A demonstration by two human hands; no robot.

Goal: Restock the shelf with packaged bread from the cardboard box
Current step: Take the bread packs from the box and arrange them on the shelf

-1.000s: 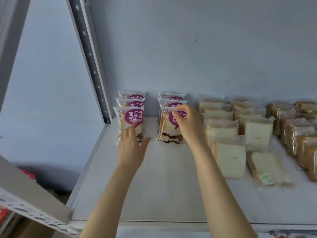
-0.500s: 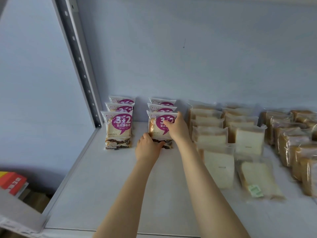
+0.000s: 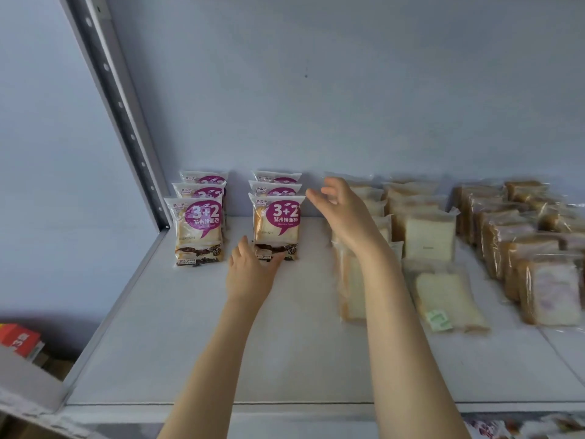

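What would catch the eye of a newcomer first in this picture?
The purple "3+2" bread packs stand out most, upright in two rows of three at the back left of the white shelf. The left hand touches the base of the right row's front pack, while the right hand hovers open beside that row. To the right are clear-wrapped toast packs, most standing, at least one lying flat.

A pale blue-grey wall (image 3: 316, 90) rises at the back, a red box with white print (image 3: 19, 341) sits low on the left just above a grey ledge (image 3: 25, 380), and blurred colourful packets (image 3: 493, 427) show bottom right.
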